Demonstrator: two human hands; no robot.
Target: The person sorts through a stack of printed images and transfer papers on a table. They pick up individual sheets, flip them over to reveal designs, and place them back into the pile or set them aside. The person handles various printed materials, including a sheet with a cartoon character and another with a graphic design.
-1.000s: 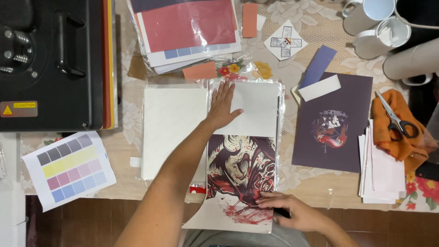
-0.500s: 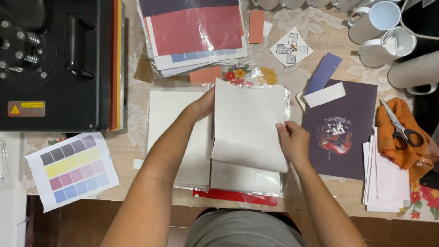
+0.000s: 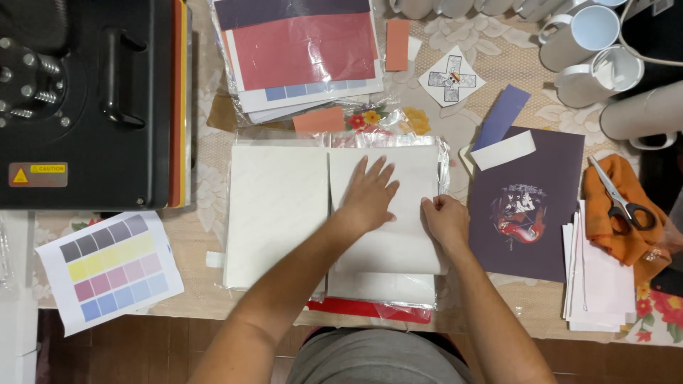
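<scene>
My left hand (image 3: 368,195) lies flat, fingers spread, on a white sheet (image 3: 405,242) that tops a stack of white paper in a clear plastic sleeve. My right hand (image 3: 446,219) curls over the right edge of that same sheet. A second white stack (image 3: 276,213) lies just left of it. A red packet edge (image 3: 370,311) shows under the stack near the table front.
A black heat press (image 3: 85,99) fills the far left. A colour test sheet (image 3: 110,269) lies front left. Red and blue sheets (image 3: 302,53) sit at the back. A dark printed sheet (image 3: 526,206), scissors (image 3: 617,198) on orange cloth, white mugs (image 3: 590,39) stand right.
The printed picture seen a second ago is gone, covered by a white sheet. Both hands lowered that sheet onto the stack; my left hand now presses it flat.
</scene>
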